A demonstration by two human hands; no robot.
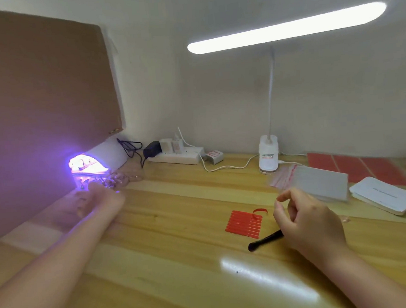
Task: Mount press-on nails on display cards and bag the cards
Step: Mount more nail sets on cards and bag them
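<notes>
Press-on nails [116,181]: small clear pieces, blurred, lying just in front of the lit UV lamp [89,164]. Left hand [96,198] reaches to them from the near side of the lamp; motion blur, so its fingers and any hold cannot be told. Right hand [304,216], well right of the lamp, fingers loosely curled, thumb and forefinger nearly pinched, nothing visibly held. Near it: red adhesive strip sheet [244,223], black pen [264,241], white card [321,186], clear bags [284,175]. No nails seen mounted, no card bagged; judged early, mounting and bagging left.
</notes>
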